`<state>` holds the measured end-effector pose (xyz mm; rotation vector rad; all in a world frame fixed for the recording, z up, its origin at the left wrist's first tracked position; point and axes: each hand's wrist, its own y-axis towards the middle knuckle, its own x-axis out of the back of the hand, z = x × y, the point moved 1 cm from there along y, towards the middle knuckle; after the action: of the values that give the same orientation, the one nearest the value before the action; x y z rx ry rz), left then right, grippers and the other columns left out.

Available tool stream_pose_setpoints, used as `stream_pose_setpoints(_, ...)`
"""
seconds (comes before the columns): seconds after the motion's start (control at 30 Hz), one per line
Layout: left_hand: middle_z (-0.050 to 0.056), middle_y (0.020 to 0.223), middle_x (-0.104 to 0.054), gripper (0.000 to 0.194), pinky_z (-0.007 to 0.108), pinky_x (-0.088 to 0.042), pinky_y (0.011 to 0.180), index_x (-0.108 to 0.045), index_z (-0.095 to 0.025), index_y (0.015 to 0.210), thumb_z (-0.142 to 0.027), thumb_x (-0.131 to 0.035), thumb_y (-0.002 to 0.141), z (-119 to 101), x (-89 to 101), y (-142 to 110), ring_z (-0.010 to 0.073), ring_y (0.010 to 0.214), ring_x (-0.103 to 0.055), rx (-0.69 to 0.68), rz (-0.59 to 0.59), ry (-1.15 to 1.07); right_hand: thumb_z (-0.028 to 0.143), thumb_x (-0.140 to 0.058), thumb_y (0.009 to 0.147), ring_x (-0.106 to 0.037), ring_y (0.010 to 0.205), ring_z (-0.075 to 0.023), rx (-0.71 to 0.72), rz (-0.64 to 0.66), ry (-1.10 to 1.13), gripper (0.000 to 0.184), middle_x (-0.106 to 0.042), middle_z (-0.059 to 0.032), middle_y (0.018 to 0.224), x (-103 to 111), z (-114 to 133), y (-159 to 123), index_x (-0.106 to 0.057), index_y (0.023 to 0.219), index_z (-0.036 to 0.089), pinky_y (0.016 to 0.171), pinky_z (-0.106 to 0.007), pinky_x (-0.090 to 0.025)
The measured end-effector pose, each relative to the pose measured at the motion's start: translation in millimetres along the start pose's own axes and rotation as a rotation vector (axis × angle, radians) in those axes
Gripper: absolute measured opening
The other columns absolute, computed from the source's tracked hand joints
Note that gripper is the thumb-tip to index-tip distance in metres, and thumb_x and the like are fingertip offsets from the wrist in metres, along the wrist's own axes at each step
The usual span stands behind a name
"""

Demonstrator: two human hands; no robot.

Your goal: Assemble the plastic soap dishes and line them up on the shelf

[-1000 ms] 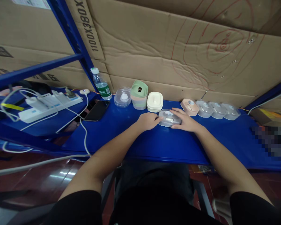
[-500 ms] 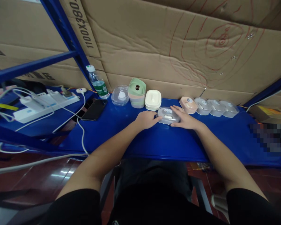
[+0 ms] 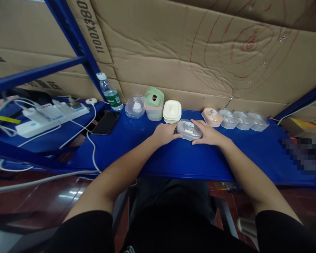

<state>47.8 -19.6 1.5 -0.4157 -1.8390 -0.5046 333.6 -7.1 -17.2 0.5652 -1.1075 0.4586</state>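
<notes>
A small grey box with a clear lid (image 3: 189, 130) rests on the blue tabletop between my hands. It carries a round sticker and a pale bar on its top. My left hand (image 3: 165, 134) holds the left side, thumb toward the front and the other fingers mostly hidden behind. Around the right end my right hand (image 3: 208, 134) is curled, its fingers along the back and its thumb at the front. Just behind the box stand stacked cream containers (image 3: 172, 111). A peach box (image 3: 212, 117) of similar shape sits beyond my right hand.
Several grey clear-lidded boxes (image 3: 243, 120) line the back right. At the back left are a green-topped stack (image 3: 154, 102), clear lids (image 3: 135, 107), a water bottle (image 3: 111, 94) and a phone (image 3: 106, 123). A power strip (image 3: 52, 119) with cables lies left; cardboard (image 3: 152, 52) walls the back.
My right fingers have slid from over the lid's edge down around the box's right end. The box is turned slightly, and my left hand stays at its left side.
</notes>
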Motion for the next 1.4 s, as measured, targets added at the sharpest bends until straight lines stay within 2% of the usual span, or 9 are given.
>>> stream_pose_setpoints(0.2,0.011,0.099,-0.082,0.059,0.038,-0.054,0.082,-0.065,-0.016,0.143,-0.058,-0.067,0.101,-1.5,0.7,-1.8,0.0311,0.100,-0.077,0.014,-0.009,0.030,0.076,-0.082,0.078,-0.040,0.157,-0.0479,0.050,-0.025,-0.018,0.123,-0.033,-0.0158,0.175,-0.4,0.8,-0.8,-0.019,0.175,0.033,0.124,-0.067,-0.043)
stream_pose_setpoints(0.43,0.014,0.100,-0.081,0.060,0.041,-0.056,0.088,-0.064,-0.015,0.146,-0.057,-0.064,0.103,-1.6,0.6,-1.8,0.0353,0.107,-0.077,0.012,0.029,0.075,0.065,-0.073,0.094,-0.041,0.158,-0.0414,0.143,-0.027,-0.057,0.091,-0.034,-0.0086,0.177,2.0,9.9,3.2,-0.033,0.171,0.038,0.128,-0.064,-0.040)
stream_pose_setpoints(0.8,0.016,0.114,-0.081,0.057,0.042,-0.056,0.090,-0.067,-0.016,0.140,-0.060,-0.057,0.105,-1.8,-2.3,-2.3,0.0348,0.108,-0.076,0.001,0.073,0.140,0.080,-0.066,0.090,-0.045,0.156,-0.0423,0.074,0.013,-0.167,0.100,-0.036,-0.0117,0.177,7.8,15.5,4.5,-0.033,0.172,0.032,0.125,-0.065,-0.041)
stream_pose_setpoints(0.87,0.016,0.114,-0.080,0.057,0.044,-0.055,0.092,-0.071,-0.015,0.131,-0.063,-0.057,0.104,-3.3,-2.4,-2.1,0.0352,0.109,-0.076,-0.006,0.108,0.160,0.087,-0.065,0.085,-0.044,0.156,-0.0455,0.003,-0.012,-0.239,0.108,-0.039,-0.0156,0.175,9.2,10.4,3.3,-0.035,0.171,0.029,0.128,-0.070,-0.032)
stream_pose_setpoints(0.97,0.016,0.118,-0.080,0.058,0.045,-0.053,0.096,-0.073,-0.015,0.125,-0.065,-0.056,0.103,-4.0,-2.2,-1.8,0.0356,0.114,-0.074,-0.010,0.143,0.157,0.093,-0.058,0.083,-0.033,0.159,-0.0522,-0.150,-0.113,-0.361,0.118,-0.036,-0.0225,0.174,10.8,-0.7,0.7,-0.031,0.172,0.021,0.128,-0.079,-0.013)
stream_pose_setpoints(1.07,0.016,0.122,-0.079,0.055,0.046,-0.052,0.099,-0.074,-0.016,0.125,-0.064,-0.058,0.102,-2.6,-2.2,-1.8,0.0361,0.117,-0.073,-0.012,0.147,0.123,0.086,-0.054,0.090,-0.027,0.162,-0.0519,-0.183,-0.206,-0.370,0.109,-0.033,-0.0223,0.176,14.1,-7.9,-1.4,-0.030,0.171,0.019,0.128,-0.078,-0.012)
stream_pose_setpoints(1.23,0.018,0.120,-0.079,0.055,0.049,-0.050,0.100,-0.074,-0.016,0.125,-0.064,-0.060,0.100,0.1,-3.3,-2.7,0.0380,0.117,-0.073,-0.031,0.147,0.096,0.054,-0.066,0.091,-0.053,0.145,-0.0455,0.002,-0.199,-0.255,0.064,-0.063,-0.0160,0.152,22.7,-8.6,-1.9,-0.060,0.148,0.024,0.128,-0.074,-0.022)
stream_pose_setpoints(1.33,0.017,0.120,-0.080,0.056,0.048,-0.050,0.099,-0.073,-0.017,0.129,-0.064,-0.060,0.100,0.8,-3.6,-2.7,0.0372,0.117,-0.073,-0.031,0.140,0.088,0.044,-0.066,0.089,-0.057,0.141,-0.0444,0.025,-0.195,-0.236,0.059,-0.065,-0.0156,0.148,21.7,-10.5,-1.2,-0.063,0.144,0.023,0.127,-0.074,-0.025)
stream_pose_setpoints(1.4,0.016,0.117,-0.080,0.056,0.047,-0.050,0.099,-0.072,-0.018,0.131,-0.064,-0.060,0.100,1.3,-3.4,-2.2,0.0364,0.117,-0.073,-0.030,0.140,0.079,0.047,-0.065,0.091,-0.052,0.145,-0.0468,-0.015,-0.186,-0.262,0.064,-0.061,-0.0163,0.154,16.4,-12.2,0.3,-0.059,0.150,0.023,0.127,-0.077,-0.021)
